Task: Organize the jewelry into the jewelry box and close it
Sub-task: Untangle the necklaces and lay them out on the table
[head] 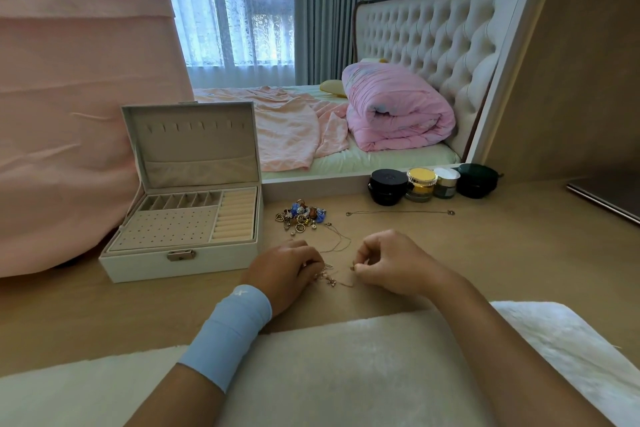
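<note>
A white jewelry box (180, 258) stands open at the left of the wooden table, its lid upright and its trays holding nothing I can see. To its right lies a pile of earrings and rings (302, 215). A thin gold chain (337, 244) trails from the pile toward my hands. My left hand (284, 270), with a blue wristband, pinches the tangled end of this chain. My right hand (391, 262) pinches its other end between thumb and forefinger. A second necklace (398, 212) lies stretched out farther back.
Several cosmetic jars (420, 184) stand at the back by the mirror (381, 45), which reflects a bed. Pink cloth (69, 114) hangs behind the box. A white fluffy mat (346, 367) lies under my forearms. A dark flat device (606, 198) sits at the right edge.
</note>
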The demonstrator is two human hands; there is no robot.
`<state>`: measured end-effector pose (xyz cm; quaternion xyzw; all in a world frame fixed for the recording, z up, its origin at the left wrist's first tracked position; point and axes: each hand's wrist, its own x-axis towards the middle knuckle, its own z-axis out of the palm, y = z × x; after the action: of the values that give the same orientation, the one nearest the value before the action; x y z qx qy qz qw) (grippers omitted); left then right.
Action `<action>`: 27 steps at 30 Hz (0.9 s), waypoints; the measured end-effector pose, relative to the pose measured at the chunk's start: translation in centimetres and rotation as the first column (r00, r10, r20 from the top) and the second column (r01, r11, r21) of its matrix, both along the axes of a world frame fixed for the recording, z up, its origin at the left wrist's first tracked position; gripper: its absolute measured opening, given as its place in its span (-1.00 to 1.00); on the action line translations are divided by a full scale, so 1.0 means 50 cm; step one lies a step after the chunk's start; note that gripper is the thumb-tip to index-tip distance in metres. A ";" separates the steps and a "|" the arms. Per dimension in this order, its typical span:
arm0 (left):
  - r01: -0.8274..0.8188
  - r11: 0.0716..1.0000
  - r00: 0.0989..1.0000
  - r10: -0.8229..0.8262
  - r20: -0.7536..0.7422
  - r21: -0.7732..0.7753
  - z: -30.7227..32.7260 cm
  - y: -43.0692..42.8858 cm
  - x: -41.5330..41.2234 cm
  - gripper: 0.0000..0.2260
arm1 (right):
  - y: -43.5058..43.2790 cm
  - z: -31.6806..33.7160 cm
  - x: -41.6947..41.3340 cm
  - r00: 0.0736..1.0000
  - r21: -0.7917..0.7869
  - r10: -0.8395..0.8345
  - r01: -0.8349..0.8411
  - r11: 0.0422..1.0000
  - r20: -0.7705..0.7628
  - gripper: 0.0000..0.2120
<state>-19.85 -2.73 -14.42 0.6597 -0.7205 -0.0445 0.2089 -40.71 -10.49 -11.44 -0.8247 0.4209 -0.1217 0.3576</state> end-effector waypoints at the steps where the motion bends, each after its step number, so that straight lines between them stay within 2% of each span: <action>1: -0.023 1.000 0.997 0.023 -0.074 -0.005 -0.001 -0.001 -0.003 -0.84 | -0.001 -0.004 0.001 0.993 0.069 -0.042 0.035 0.997 0.110 -0.96; 3: -0.062 0.998 0.960 0.059 -0.272 0.000 -0.003 -0.002 -0.009 -0.89 | -0.002 -0.014 0.004 0.929 0.256 -0.143 0.055 0.965 0.340 -0.94; 6: -0.101 0.994 0.862 0.104 -0.495 0.034 0.000 -0.001 -0.015 -0.84 | -0.005 -0.019 0.011 0.777 0.454 -0.286 0.001 0.891 0.561 -0.88; 10: -0.129 0.989 0.766 0.146 -0.626 0.074 0.006 -0.003 -0.008 -0.78 | -0.015 -0.021 0.022 0.576 0.605 -0.467 -0.060 0.794 0.670 -0.92; 12: -0.127 0.988 0.740 0.153 -0.655 0.088 0.008 -0.003 -0.008 -0.75 | -0.021 -0.022 0.024 0.525 0.636 -0.515 -0.067 0.769 0.678 -0.95; 14: -0.123 0.988 0.739 0.156 -0.656 0.096 0.011 -0.002 -0.007 -0.71 | -0.026 -0.022 0.024 0.539 0.621 -0.517 -0.013 0.784 0.665 -0.95; 16: -0.115 0.988 0.764 0.151 -0.627 0.099 0.015 -0.001 -0.002 -0.65 | -0.029 -0.020 0.021 0.592 0.558 -0.494 0.089 0.825 0.636 -0.95; 20: -0.069 0.980 0.835 0.158 -0.528 0.185 0.032 0.007 0.011 -0.63 | -0.027 -0.013 0.014 0.668 0.338 -0.414 0.249 0.908 0.618 -0.94; 23: -0.086 0.959 0.948 0.162 -0.275 0.268 0.041 0.007 0.017 -0.66 | -0.027 -0.012 0.012 0.702 0.138 -0.328 0.314 0.939 0.633 -0.94; 27: -0.133 0.901 0.986 0.161 -0.033 0.413 0.041 0.005 0.027 -0.66 | -0.036 -0.024 0.006 0.781 -0.060 -0.276 0.371 0.927 0.560 -0.88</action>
<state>-18.52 -2.49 -12.36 0.7393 -0.6362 -0.2002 0.0927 -40.39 -12.29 -12.66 -0.6984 0.4262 -0.4442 0.3649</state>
